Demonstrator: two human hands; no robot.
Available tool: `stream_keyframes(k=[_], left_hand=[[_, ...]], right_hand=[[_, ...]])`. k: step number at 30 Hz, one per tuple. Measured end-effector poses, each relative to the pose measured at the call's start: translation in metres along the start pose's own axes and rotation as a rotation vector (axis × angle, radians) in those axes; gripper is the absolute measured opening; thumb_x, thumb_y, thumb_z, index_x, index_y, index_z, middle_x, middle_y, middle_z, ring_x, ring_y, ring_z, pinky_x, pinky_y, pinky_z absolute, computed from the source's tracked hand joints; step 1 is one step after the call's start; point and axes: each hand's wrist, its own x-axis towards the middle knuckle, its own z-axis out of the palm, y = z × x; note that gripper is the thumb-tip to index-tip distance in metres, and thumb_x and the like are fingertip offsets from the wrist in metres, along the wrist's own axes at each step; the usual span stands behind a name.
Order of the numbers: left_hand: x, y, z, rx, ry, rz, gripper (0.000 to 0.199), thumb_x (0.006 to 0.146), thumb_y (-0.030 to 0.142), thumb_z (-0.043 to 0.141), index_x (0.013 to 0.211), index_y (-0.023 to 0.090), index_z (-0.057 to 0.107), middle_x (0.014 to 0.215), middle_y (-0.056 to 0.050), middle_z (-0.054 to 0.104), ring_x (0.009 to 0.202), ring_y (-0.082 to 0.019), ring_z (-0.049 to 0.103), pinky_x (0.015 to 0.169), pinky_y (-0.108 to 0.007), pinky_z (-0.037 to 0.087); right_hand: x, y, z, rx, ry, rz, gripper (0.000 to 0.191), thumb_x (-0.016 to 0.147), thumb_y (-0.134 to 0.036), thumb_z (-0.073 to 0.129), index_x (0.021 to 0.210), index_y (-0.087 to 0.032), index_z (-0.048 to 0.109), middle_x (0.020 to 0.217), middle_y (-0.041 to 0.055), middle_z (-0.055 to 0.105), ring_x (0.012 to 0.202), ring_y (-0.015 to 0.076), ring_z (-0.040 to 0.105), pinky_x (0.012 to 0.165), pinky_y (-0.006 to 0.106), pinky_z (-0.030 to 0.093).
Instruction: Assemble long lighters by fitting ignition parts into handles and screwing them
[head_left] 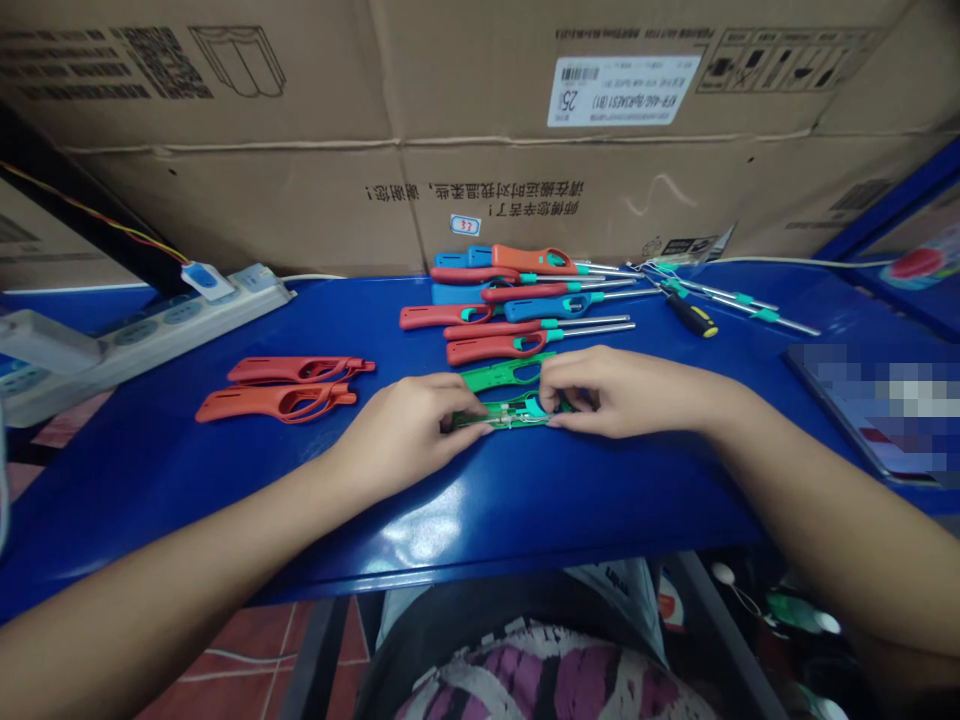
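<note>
On the blue table, an open green lighter casing [511, 412] lies with wires and small inner parts showing. My left hand [424, 420] pinches its left end between thumb and fingers. At the other end, the bent fingertips of my right hand [592, 392] press together on the casing beside a teal part; what exactly they pinch there is hidden. A second green casing half [499, 375] lies just behind, partly covered by my right hand. Behind that are several long-necked lighters in red, blue and orange, among them a red lighter [495, 347].
Red [262, 370] and orange casing halves [247, 402] lie at left, near a white power strip [161, 330]. A screwdriver [691, 314] and metal rods [750, 305] are at the back right. A phone [877, 410] lies right. A cardboard box [300, 210] stands behind.
</note>
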Motion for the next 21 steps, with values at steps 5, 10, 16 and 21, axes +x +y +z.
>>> stream_keyframes(k=[5, 10, 16, 21], left_hand=[[-0.0007, -0.0008, -0.0001, -0.008, 0.005, 0.001, 0.014, 0.091, 0.024, 0.068, 0.101, 0.021, 0.077, 0.096, -0.004, 0.072, 0.079, -0.017, 0.068, 0.071, -0.028, 0.052], [-0.0010, -0.0016, 0.0011, -0.002, 0.003, 0.008, 0.014, 0.091, 0.025, 0.068, 0.101, 0.021, 0.078, 0.095, -0.004, 0.072, 0.081, -0.018, 0.068, 0.071, -0.028, 0.052], [-0.0007, -0.0022, 0.0011, -0.002, 0.006, 0.014, 0.015, 0.092, 0.026, 0.067, 0.101, 0.020, 0.077, 0.096, -0.004, 0.072, 0.082, -0.018, 0.068, 0.071, -0.028, 0.052], [-0.0016, -0.0036, 0.0017, 0.010, 0.015, 0.027, 0.014, 0.092, 0.026, 0.067, 0.100, 0.020, 0.077, 0.094, -0.003, 0.072, 0.081, -0.017, 0.068, 0.069, -0.028, 0.052]], right_hand=[[-0.0018, -0.0008, -0.0012, 0.017, 0.004, 0.012, 0.006, 0.086, -0.012, 0.062, 0.087, -0.015, 0.067, 0.081, 0.0006, 0.062, 0.066, 0.0089, 0.053, 0.061, 0.021, 0.041], [0.0006, 0.0001, 0.0007, 0.022, 0.002, 0.066, 0.007, 0.086, -0.011, 0.063, 0.089, -0.016, 0.067, 0.075, -0.0012, 0.063, 0.063, 0.0084, 0.053, 0.057, 0.020, 0.039], [0.0022, 0.0019, 0.0016, -0.010, -0.009, 0.080, 0.009, 0.088, -0.013, 0.062, 0.092, -0.016, 0.070, 0.084, 0.0021, 0.069, 0.070, 0.0111, 0.058, 0.063, 0.022, 0.042], [-0.0007, 0.0018, -0.0015, -0.002, -0.047, 0.082, 0.017, 0.090, -0.012, 0.059, 0.098, -0.016, 0.072, 0.091, 0.0039, 0.072, 0.077, 0.0134, 0.063, 0.069, 0.024, 0.045]])
